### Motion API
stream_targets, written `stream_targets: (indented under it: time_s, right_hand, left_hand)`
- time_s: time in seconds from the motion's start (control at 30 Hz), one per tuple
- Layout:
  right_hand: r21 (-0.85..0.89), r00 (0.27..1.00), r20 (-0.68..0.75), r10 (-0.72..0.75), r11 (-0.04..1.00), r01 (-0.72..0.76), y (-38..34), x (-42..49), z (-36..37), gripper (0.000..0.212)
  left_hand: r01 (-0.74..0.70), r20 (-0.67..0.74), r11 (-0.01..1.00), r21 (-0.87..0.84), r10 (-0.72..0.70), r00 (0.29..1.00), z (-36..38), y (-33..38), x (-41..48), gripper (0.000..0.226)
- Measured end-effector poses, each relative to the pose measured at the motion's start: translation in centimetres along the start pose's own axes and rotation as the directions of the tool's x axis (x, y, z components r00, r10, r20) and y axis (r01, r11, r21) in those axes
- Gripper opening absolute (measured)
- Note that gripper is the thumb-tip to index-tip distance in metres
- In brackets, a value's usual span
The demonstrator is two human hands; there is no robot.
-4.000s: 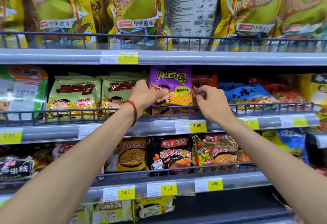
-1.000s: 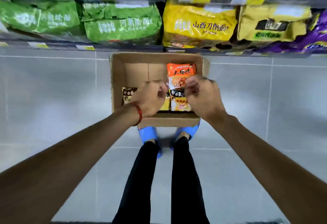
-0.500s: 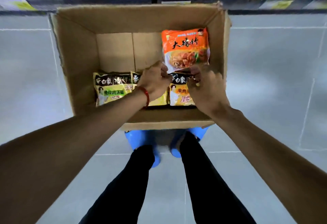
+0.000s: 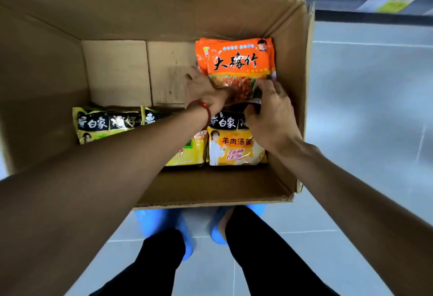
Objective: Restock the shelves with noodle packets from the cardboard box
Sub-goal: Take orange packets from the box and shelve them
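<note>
An open cardboard box [image 4: 290, 99] stands on the floor in front of my feet. At its far right lies a stack of orange noodle packets [image 4: 236, 61]. My left hand [image 4: 206, 89] grips the near left edge of the top orange packet. My right hand [image 4: 271, 113] pinches its near right corner. Along the near side of the box lie a green-and-black packet [image 4: 103, 124], a yellow packet [image 4: 189, 150] partly under my left arm, and a yellow-and-white packet [image 4: 234, 148].
The far left of the box floor [image 4: 117, 73] is bare cardboard. The bottom shelf edge with a yellow price label [image 4: 391, 5] runs behind the box. Grey floor tiles [image 4: 375, 108] lie to the right. My blue shoes [image 4: 164, 227] stand against the box's near wall.
I have gone from the shelf down to the box. In the last half second both hands moved from the near packets up to the orange packet and took hold of its near edge.
</note>
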State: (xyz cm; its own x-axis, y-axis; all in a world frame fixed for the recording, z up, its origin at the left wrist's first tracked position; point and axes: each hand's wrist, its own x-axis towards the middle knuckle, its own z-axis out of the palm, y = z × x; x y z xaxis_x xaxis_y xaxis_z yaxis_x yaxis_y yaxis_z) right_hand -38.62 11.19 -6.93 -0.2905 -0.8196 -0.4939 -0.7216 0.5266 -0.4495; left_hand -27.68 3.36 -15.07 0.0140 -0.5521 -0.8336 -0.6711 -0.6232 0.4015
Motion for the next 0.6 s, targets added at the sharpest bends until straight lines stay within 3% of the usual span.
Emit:
stream_targets:
  time_s: [0.07, 0.1, 0.2, 0.33, 0.43, 0.6]
  right_hand:
    - [0.0, 0.999, 0.011, 0.034, 0.999, -0.034, 0.0, -0.1, 0.0, 0.051]
    - [-0.003, 0.999, 0.019, 0.044, 0.999, -0.043, -0.1, -0.1, -0.1, 0.053]
    - [-0.016, 0.995, 0.063, 0.076, 0.997, -0.075, -0.5, 0.0, -0.2, 0.052]
    - [-0.032, 0.983, 0.114, 0.143, 0.99, -0.14, -0.7, 0.7, 0.1, 0.055]
    - [-0.08, 0.972, 0.139, 0.188, 0.981, -0.179, -0.7, 1.8, 0.7, 0.05]
    - [-0.07, 0.967, 0.106, 0.231, 0.972, -0.225, -0.3, 3.7, 2.5, 0.062]
  left_hand:
    - [0.004, 0.006, 1.0, -0.022, -0.004, 1.0, -0.3, 0.1, -0.6, 0.086]
    - [-0.025, -0.08, 1.0, -0.005, 0.024, 0.997, -0.8, -0.2, -0.8, 0.077]
    - [-0.14, -0.209, 0.988, 0.066, 0.151, 0.966, -2.7, -1.2, -1.3, 0.073]
    - [-0.036, -0.116, 0.999, 0.005, 0.036, 0.993, -4.6, -1.8, -2.2, 0.063]
    - [-0.006, -0.172, 1.0, 0.018, 0.009, 0.985, -6.6, -2.7, -1.8, 0.063]
    - [0.093, -0.192, 0.976, -0.198, -0.132, 0.972, -8.9, -4.8, -0.6, 0.041]
